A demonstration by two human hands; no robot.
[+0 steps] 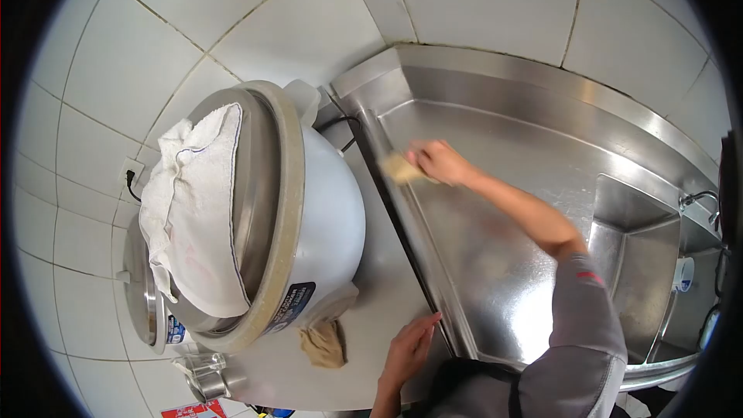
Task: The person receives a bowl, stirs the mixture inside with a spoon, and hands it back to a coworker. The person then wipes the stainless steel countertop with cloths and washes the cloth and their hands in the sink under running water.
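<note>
My right hand is closed on a tan cloth, blurred by motion, at the raised left rim of the stainless steel counter. Wet streaks and shine show on the steel. Near the front end of that rim, my left hand rests with its fingers stretched out along the edge, holding nothing. A second tan cloth lies crumpled to the left of my left hand, beside a large white rice cooker.
A white towel drapes over the cooker's steel lid, and another similar cooker stands behind. Clear and metal cups sit at the front left. A sink basin, a faucet and a white cup are at right.
</note>
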